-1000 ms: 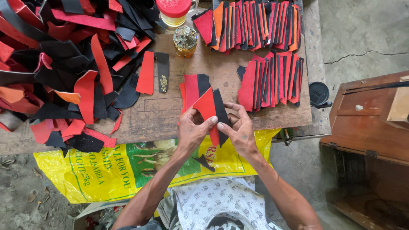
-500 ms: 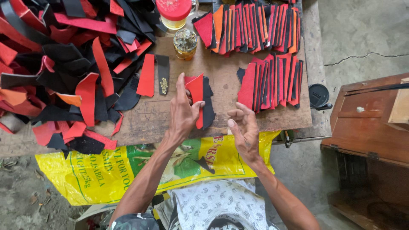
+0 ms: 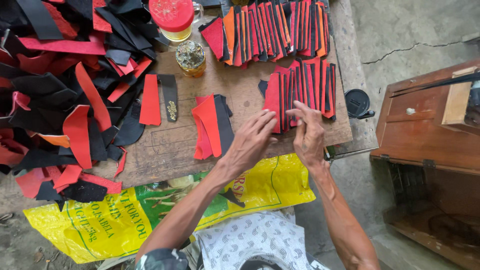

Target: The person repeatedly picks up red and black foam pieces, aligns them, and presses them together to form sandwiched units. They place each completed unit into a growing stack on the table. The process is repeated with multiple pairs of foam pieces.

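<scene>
I'm pressing both hands, left (image 3: pixel 252 140) and right (image 3: pixel 309 132), fingers spread, on the lower row of red-and-black leather pieces (image 3: pixel 300 90); a red-lidded plastic jar of yellowish liquid (image 3: pixel 173 17) is standing above a small crusted-top glass jar (image 3: pixel 190 57); a yellow printed sack (image 3: pixel 125 220) is hanging under the wooden desk (image 3: pixel 165 150).

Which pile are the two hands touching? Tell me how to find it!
Start at the wooden board in the middle. Two neat rows of overlapping red and black pieces lie on its right part; take the lower row, nearest the person. The left hand and right hand press on its near edge, whereas the upper row by the red-lidded jar lies untouched.
</scene>
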